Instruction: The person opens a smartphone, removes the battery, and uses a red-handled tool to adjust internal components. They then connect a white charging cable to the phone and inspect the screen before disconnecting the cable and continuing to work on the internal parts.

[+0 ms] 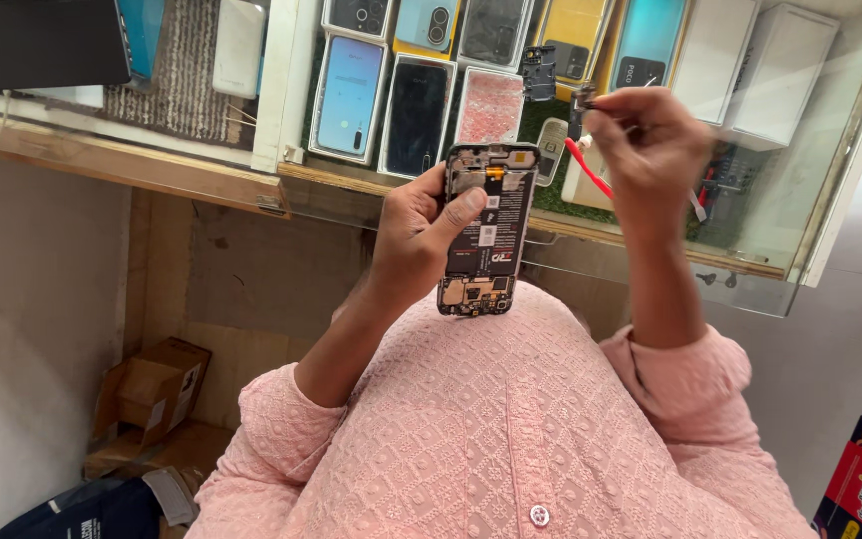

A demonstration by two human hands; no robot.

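My left hand [413, 238] grips an opened smartphone [487, 232] upright, back cover off, with the black battery and circuit boards showing; my thumb rests across its upper part. My right hand [647, 148] is raised to the right of the phone and pinches a small dark part [583, 99] between its fingertips. A red-handled tool [588, 166] also sticks out under that hand. Both pink sleeves fill the lower view.
A glass display counter [750, 269] lies beyond the hands, holding several phones and phone boxes [351, 95], and white boxes [750, 60] at the right. A wooden shelf edge [112, 160] runs left. Cardboard boxes [147, 394] sit on the floor at lower left.
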